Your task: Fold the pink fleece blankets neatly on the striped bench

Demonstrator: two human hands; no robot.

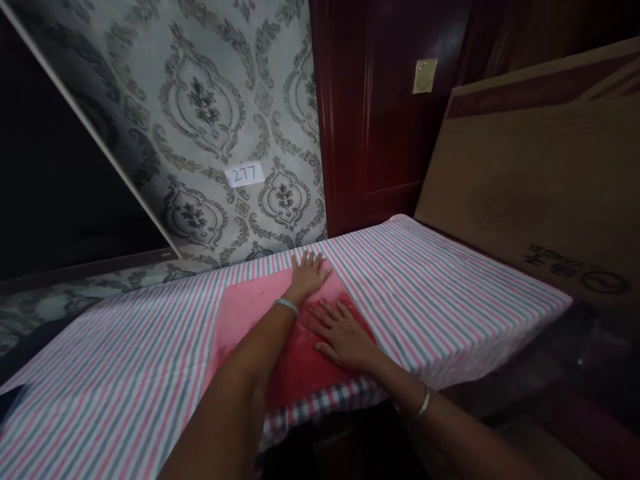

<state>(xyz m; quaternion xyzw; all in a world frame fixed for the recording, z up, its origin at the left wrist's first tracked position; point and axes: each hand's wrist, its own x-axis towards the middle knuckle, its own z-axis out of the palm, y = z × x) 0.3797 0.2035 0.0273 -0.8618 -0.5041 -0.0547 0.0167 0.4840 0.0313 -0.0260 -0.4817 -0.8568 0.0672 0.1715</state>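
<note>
A pink and red cloth (pixel 300 363), soft-looking and roughly square, lies spread on a striped tablecloth (pixel 440 287). At its far edge my left hand (pixel 307 275) rests flat, fingers spread, with a bracelet on the wrist. Nearer to me and to the right, my right hand (pixel 345 337) lies palm down on the red part, its fingers apart. Neither hand grips anything. My left forearm covers part of the cloth's left side.
A large cardboard box (pixel 535 160) leans behind the table's right side. Behind the table stand a dark red door (pixel 390 100) and a patterned wall (pixel 215 87) with a paper label (pixel 245 174) reading 277. A black panel (pixel 65 153) is at left.
</note>
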